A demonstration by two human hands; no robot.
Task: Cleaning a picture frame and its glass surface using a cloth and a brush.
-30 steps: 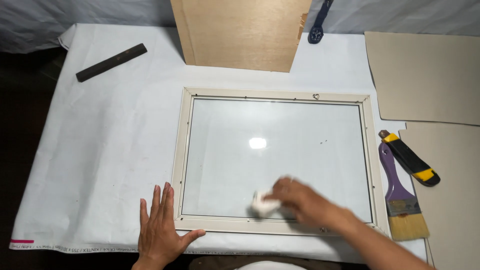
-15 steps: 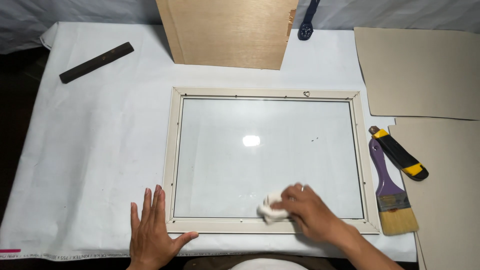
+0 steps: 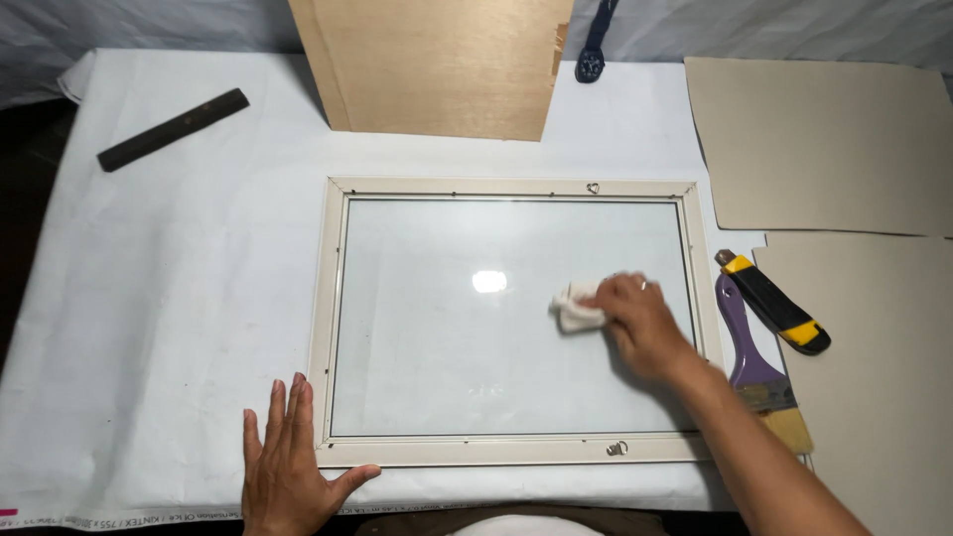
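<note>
Right hand (image 3: 640,323): forearm enters from the lower right corner and runs up-left across the frame's right rail; fingers curled closed over a small crumpled white cloth wad (image 3: 576,310), pressing it to the glass.
Left hand (image 3: 288,465): palm down, flat, fingers spread open and holding nothing; it lies on the white paper sheet covering the bench (image 3: 179,298), with the thumb stretched along the frame's lower left corner.
Cloth wad: on the right half of the glass, sticking out to the left of the right fingertips, well apart from the left hand.
Rectangular cream-coloured picture frame with glass pane (image 3: 328,328): lies flat in the middle of the bench, between the 2 hands; a bright light reflection sits near the pane's centre.
Purple-handled flat paintbrush (image 3: 743,342): just right of the frame, its bristles partly hidden by the right forearm.
Black and yellow utility knife (image 3: 774,303): just beside the brush, on its right.
Tan plywood board (image 3: 437,65): beyond the frame's top edge.
Dark wooden bar (image 3: 171,129): far left.
Grey cardboard sheets (image 3: 824,144): 2, at the right edge.
</note>
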